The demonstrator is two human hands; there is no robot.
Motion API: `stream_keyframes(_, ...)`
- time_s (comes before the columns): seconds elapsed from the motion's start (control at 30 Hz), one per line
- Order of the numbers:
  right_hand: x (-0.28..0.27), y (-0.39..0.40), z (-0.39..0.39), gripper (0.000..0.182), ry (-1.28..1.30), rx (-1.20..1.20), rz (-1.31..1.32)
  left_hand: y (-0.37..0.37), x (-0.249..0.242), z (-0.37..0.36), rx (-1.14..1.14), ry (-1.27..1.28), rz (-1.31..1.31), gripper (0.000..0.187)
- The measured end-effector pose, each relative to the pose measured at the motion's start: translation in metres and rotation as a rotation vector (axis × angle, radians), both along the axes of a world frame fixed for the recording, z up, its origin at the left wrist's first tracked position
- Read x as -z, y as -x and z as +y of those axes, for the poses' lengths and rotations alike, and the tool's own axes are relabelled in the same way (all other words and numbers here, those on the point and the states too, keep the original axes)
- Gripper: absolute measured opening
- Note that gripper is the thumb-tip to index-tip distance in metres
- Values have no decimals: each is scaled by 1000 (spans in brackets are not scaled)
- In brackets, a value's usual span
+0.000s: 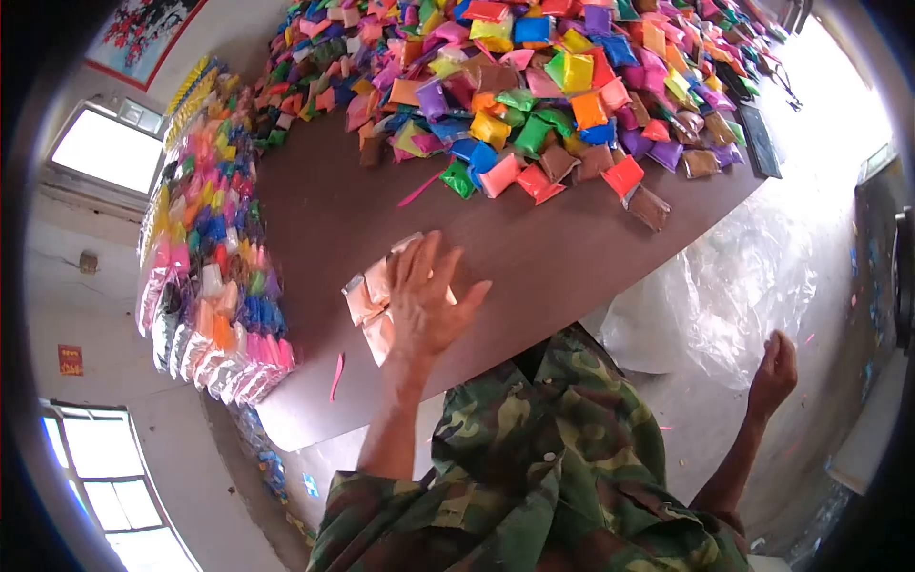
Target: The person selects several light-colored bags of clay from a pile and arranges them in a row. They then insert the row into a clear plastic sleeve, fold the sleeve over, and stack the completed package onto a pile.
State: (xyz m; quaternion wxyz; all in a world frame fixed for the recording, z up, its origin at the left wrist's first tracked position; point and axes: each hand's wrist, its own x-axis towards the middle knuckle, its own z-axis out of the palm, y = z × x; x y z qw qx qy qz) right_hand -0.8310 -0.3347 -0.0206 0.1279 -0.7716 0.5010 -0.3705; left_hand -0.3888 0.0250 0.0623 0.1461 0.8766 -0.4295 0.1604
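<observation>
Left hand (424, 291): it was spread open over the peach packets (362, 303), gripping nothing.
Peach packets: they lay grouped on the table (534, 257), apart from the coloured heap (534, 105).
Right hand (774, 374): fingers were curled, beyond the table edge; whether it held something, I could not tell.
Packet step: probably arranging; the next move seemed to need gentle, flat pressure.

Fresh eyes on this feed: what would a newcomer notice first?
Probably the huge heap of bright packets across the far side of the brown table. Next, the long row of filled clear bags along the table's left edge. Then the left hand, spread over a few peach packets nearer the person.
</observation>
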Motion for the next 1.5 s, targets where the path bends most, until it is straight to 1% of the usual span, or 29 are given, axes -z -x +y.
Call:
stream_keyframes(0.07,9,0,1,19,-7,30,-95,-3,2,24,-22,-76,36,60)
stream_keyframes(0.13,7,-7,5,19,-80,20,-104,-10,8,35,-31,-136,72,64)
stream_keyframes(0.17,5,-8,6,19,-118,12,-106,-11,12,36,-16,-108,74,62)
stream_keyframes(0.23,-1,-8,9,20,-111,6,-107,-13,17,41,1,-59,74,59)
stream_keyframes(0.4,-19,3,19,20,-124,21,-111,-15,16,56,-93,-101,96,51)
stream_keyframes(0.5,-20,16,18,20,-78,-9,-69,-17,19,76,-138,-97,99,49)
stream_keyframes(0.63,-57,13,33,18,31,-42,-50,-25,14,109,-162,-88,78,48)
stream_keyframes(0.7,-81,13,44,17,82,25,-48,-36,33,133,-54,-59,-43,50)
stream_keyframes(0.77,-86,13,51,16,188,-22,-114,-40,33,144,-91,-116,26,52)
stream_keyframes(0.83,-93,4,54,15,183,-55,-117,-37,30,143,-118,-133,43,55)
stream_keyframes(0.9,-100,-11,58,13,106,-74,-163,-37,27,141,-137,-187,62,61)
stream_keyframes(0.93,-96,-10,57,13,117,-24,-214,-34,21,138,-191,-250,99,69)
stream_keyframes(1.03,-100,-17,59,13,172,-146,-215,-37,23,143,-176,-220,65,72)
stream_keyframes(1.07,-102,-20,61,14,156,-187,-212,-38,20,144,-156,-199,8,73)
stream_keyframes(1.13,-108,-29,68,13,94,-173,-313,-37,13,146,-133,-154,-98,74)
stream_keyframes(1.17,-112,-34,73,13,57,-167,-362,-33,4,141,-116,-96,-54,73)
stream_keyframes(1.23,-122,-43,81,14,50,-250,-303,-16,-12,120,-88,21,29,72)
stream_keyframes(1.27,-129,-49,85,15,44,-297,-275,-5,-17,104,-30,107,56,70)
stream_keyframes(1.37,-159,-70,103,16,-44,-517,-238,29,-35,57,88,148,213,66)
stream_keyframes(1.43,-166,-81,114,15,-172,-604,-298,49,-46,22,256,244,196,72)
stream_keyframes(1.5,-167,-90,121,14,-283,-703,-348,68,-67,-7,444,308,93,78)
